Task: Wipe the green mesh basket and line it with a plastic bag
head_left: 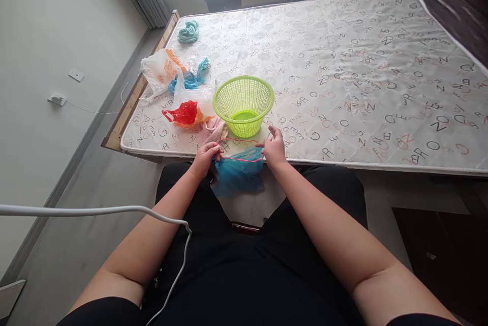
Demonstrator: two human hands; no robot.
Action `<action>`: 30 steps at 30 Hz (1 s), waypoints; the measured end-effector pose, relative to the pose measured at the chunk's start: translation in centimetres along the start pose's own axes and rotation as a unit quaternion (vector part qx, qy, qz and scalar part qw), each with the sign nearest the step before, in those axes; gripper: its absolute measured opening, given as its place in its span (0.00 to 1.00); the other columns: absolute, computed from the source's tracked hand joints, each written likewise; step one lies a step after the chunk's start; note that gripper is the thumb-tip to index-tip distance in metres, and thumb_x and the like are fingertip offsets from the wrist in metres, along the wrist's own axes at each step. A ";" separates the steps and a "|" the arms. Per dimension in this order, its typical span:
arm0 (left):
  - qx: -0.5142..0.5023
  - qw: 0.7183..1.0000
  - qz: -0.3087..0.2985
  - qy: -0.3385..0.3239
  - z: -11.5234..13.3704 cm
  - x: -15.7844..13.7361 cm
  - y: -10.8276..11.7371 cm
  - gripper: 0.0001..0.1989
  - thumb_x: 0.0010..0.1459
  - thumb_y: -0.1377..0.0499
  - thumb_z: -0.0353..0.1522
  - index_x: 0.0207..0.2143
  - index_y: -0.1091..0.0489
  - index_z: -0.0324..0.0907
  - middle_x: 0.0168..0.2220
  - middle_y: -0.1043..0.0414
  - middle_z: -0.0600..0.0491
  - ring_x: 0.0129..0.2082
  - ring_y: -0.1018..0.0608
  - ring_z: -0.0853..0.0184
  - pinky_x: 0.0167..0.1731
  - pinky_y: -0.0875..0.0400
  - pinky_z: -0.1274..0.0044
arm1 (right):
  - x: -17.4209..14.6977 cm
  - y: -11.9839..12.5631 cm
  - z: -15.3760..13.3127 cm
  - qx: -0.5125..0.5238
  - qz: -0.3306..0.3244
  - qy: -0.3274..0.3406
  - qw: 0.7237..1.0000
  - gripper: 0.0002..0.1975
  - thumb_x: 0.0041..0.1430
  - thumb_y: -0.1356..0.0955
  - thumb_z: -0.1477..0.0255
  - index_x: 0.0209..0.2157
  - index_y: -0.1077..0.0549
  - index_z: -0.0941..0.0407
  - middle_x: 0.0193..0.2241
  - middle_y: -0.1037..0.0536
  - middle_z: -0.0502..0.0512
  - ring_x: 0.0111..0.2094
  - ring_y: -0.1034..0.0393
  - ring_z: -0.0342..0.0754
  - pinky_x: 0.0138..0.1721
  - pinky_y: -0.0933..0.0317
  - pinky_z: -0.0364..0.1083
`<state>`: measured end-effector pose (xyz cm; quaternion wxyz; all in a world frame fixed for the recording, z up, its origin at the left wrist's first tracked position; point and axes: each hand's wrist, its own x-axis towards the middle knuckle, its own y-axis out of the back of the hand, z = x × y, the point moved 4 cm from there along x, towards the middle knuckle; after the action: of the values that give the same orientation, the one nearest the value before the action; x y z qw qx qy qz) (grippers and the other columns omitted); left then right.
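Observation:
A thin blue bag [240,171] with a red drawstring round its mouth hangs between my hands, in front of the mattress edge. My left hand [208,155] is closed in a pinch on the left side of its rim. On the right side, my right hand [274,148] grips the rim, with one finger raised. The bag's mouth is stretched wide between them. Just beyond stands a light green plastic basket [244,107], upright, with nothing seen inside. A pink cloth [214,128] lies left of the basket, close to my left hand.
On the mattress [343,87], to the left, lie a red plastic bag [185,113], a crumpled blue bag [190,81], a white bag with orange print [162,69] and a teal cloth [188,32]. A white cable [114,210] crosses over my left arm.

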<state>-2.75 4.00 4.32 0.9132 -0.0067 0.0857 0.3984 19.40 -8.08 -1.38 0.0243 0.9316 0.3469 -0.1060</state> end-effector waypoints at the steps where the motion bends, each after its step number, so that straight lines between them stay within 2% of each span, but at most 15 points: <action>1: -0.014 1.000 0.000 0.002 0.0 0.0 0.0 0.13 0.58 0.40 0.41 0.28 0.30 0.42 0.17 0.35 0.58 0.23 0.25 0.69 0.45 0.25 0.69 | 0.0 0.0 -0.2 0.007 0.003 -0.004 1.000 0.32 0.56 0.34 0.65 0.63 0.39 0.49 0.61 0.32 0.64 0.31 0.22 0.47 0.16 0.40 0.42; 4: -0.038 0.999 -0.009 0.018 -0.2 -0.1 0.0 0.10 0.58 0.39 0.39 0.32 0.29 0.41 0.15 0.37 0.62 0.16 0.33 0.74 0.42 0.23 0.70 | -0.3 -0.2 -0.8 0.034 -0.005 -0.022 0.999 0.31 0.54 0.35 0.68 0.61 0.39 0.50 0.62 0.31 0.63 0.23 0.29 0.40 0.16 0.39 0.43; 7: -0.040 0.998 -0.017 0.034 -0.4 -0.2 -0.2 0.11 0.57 0.38 0.39 0.36 0.28 0.41 0.15 0.36 0.63 0.14 0.36 0.75 0.34 0.22 0.72 | -0.8 -0.6 -1.5 0.051 -0.040 -0.036 0.997 0.30 0.55 0.36 0.68 0.60 0.40 0.51 0.54 0.24 0.59 0.18 0.37 0.37 0.16 0.39 0.41; 11: -0.023 0.999 -0.014 0.033 -0.4 -0.2 -0.3 0.13 0.57 0.37 0.40 0.39 0.28 0.40 0.16 0.35 0.62 0.13 0.34 0.75 0.25 0.26 0.76 | -1.4 -1.3 -2.2 0.054 -0.092 -0.038 0.994 0.27 0.57 0.37 0.68 0.59 0.39 0.51 0.47 0.21 0.55 0.16 0.40 0.37 0.15 0.42 0.40; 16: -0.012 0.998 0.003 0.056 -0.5 0.0 -0.2 0.17 0.55 0.36 0.42 0.41 0.30 0.40 0.25 0.27 0.57 0.15 0.30 0.74 0.17 0.34 0.79 | -1.7 -1.7 -2.4 0.062 -0.120 -0.029 0.990 0.24 0.59 0.36 0.68 0.58 0.38 0.52 0.46 0.20 0.55 0.15 0.42 0.36 0.14 0.45 0.40; 19: -0.006 0.996 0.015 0.084 -1.0 0.2 0.1 0.18 0.55 0.36 0.42 0.43 0.32 0.41 0.28 0.25 0.56 0.15 0.29 0.74 0.16 0.35 0.80 | -1.6 -1.6 -2.5 0.056 -0.109 -0.032 0.992 0.26 0.57 0.36 0.70 0.58 0.38 0.51 0.51 0.22 0.56 0.16 0.41 0.35 0.13 0.45 0.39; 22: 0.019 0.987 -0.012 0.158 -2.0 0.1 -0.1 0.19 0.55 0.34 0.42 0.43 0.32 0.40 0.34 0.21 0.52 0.17 0.27 0.74 0.18 0.32 0.80 | -1.6 -1.5 -2.6 0.058 -0.117 -0.054 0.990 0.31 0.54 0.37 0.72 0.61 0.40 0.49 0.57 0.27 0.59 0.19 0.33 0.36 0.12 0.46 0.38; 24: 0.042 0.979 -0.055 0.194 -2.4 -0.2 -0.5 0.19 0.55 0.33 0.42 0.42 0.31 0.39 0.38 0.20 0.49 0.19 0.25 0.74 0.20 0.31 0.80 | -1.8 -1.8 -2.7 0.063 -0.147 -0.078 0.984 0.34 0.54 0.38 0.73 0.63 0.43 0.48 0.60 0.29 0.60 0.23 0.27 0.39 0.11 0.45 0.38; 27: 0.047 0.973 -0.119 0.192 -2.4 -0.7 -1.1 0.21 0.54 0.31 0.44 0.43 0.29 0.39 0.40 0.19 0.47 0.21 0.24 0.73 0.22 0.29 0.79 | -2.6 -2.7 -2.6 0.054 -0.227 -0.116 0.965 0.34 0.55 0.38 0.73 0.64 0.44 0.49 0.59 0.28 0.60 0.30 0.22 0.45 0.14 0.38 0.39; 30: 0.015 0.969 -0.169 0.181 -1.8 -1.0 -1.6 0.26 0.53 0.30 0.45 0.48 0.26 0.38 0.43 0.18 0.45 0.24 0.23 0.73 0.26 0.27 0.78 | -3.2 -3.5 -2.1 0.019 -0.277 -0.129 0.952 0.28 0.59 0.38 0.73 0.61 0.39 0.52 0.55 0.25 0.60 0.33 0.21 0.47 0.20 0.30 0.43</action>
<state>-2.56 2.03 2.62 0.9366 -0.0789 0.2530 0.2291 15.17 -7.23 1.42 0.0209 0.7773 0.5834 -0.2346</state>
